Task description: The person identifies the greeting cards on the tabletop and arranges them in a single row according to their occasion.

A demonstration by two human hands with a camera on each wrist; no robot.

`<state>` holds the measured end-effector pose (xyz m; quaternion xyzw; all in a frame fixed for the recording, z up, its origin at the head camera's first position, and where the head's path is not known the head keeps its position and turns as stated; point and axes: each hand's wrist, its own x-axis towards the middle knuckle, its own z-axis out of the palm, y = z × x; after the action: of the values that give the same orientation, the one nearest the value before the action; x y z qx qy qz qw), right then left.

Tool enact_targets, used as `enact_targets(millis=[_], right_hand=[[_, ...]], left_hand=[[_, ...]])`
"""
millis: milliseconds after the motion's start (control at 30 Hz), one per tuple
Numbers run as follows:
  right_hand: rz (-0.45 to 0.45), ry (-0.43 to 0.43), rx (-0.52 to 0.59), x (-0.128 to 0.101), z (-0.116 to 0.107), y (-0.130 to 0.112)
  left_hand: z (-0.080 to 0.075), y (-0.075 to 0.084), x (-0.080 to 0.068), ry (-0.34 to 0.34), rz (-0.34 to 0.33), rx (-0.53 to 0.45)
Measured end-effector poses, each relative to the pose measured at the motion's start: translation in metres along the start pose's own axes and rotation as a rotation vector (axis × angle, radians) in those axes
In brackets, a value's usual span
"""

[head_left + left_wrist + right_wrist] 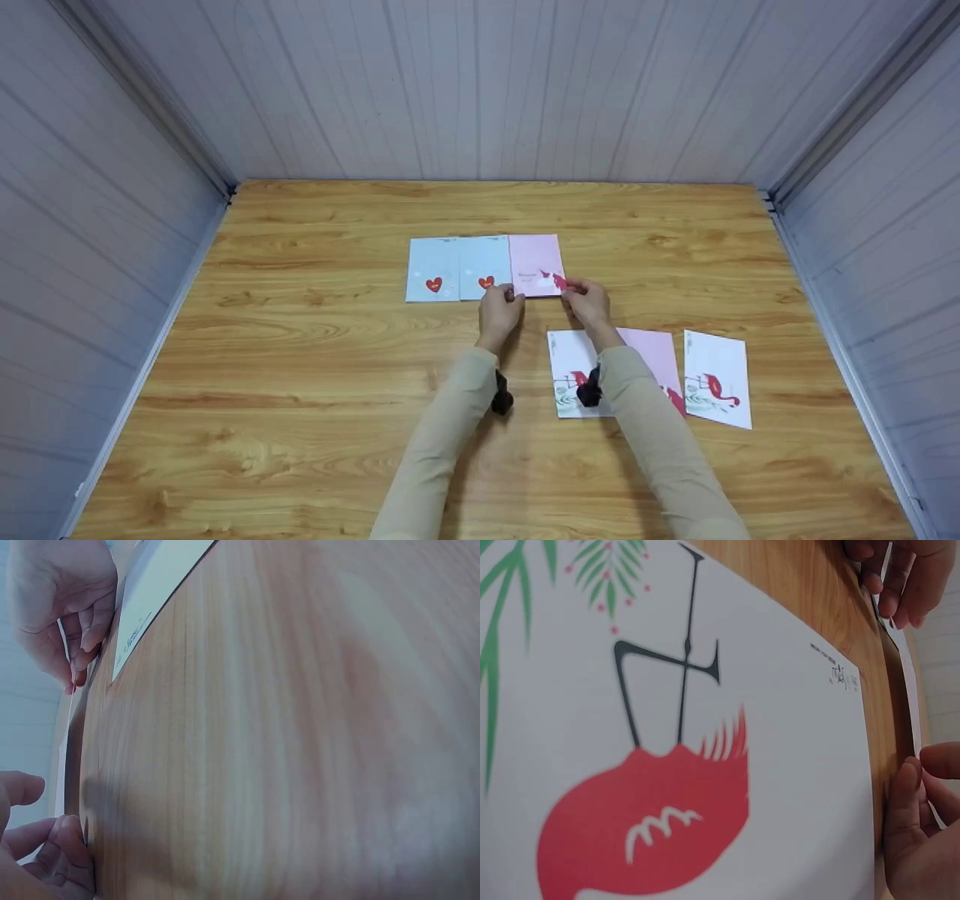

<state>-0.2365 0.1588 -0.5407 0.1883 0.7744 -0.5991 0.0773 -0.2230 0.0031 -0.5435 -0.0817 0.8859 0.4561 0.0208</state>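
In the head view a pink card point(534, 255) with red figures near its bottom lies at the right end of a row. Beside it are two pale blue cards point(433, 259) with red hearts. My left hand point(500, 311) is at the pink card's lower left corner, its thumb and fingertips meeting at the edge. With thumb and finger, my right hand point(589, 300) pinches the lower right corner. Both wrist views show the card edge-on, stretched between the left hand point(52, 862) and the right hand point(922, 832), with a dark shadow beneath it.
Nearer the front right lie a white flamingo card point(574, 349), partly under my right wrist, a second pink card point(652, 349) and another flamingo card point(716, 360). The wooden table point(300, 375) is bounded by pale panel walls point(472, 90) at the back and sides.
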Motion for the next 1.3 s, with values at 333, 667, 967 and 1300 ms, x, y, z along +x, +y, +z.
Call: enact_targets(millis=[333,667,967,1300], right_hand=[[-0.001,-0.004,-0.054,0.002,0.001,0.002],[-0.015,-0.009,-0.031,0.001,0.001,0.003],[-0.023,-0.047,0.014,0.001,-0.005,0.006],[-0.088,-0.095,0.120,-0.001,-0.016,0.016]], left_hand=[[-0.001,0.000,-0.001,-0.013,0.006,0.038],[-0.001,0.000,-0.001,-0.019,0.000,0.042],[0.000,-0.003,-0.002,-0.013,0.014,0.001],[0.003,-0.009,-0.006,0.055,0.164,-0.062]])
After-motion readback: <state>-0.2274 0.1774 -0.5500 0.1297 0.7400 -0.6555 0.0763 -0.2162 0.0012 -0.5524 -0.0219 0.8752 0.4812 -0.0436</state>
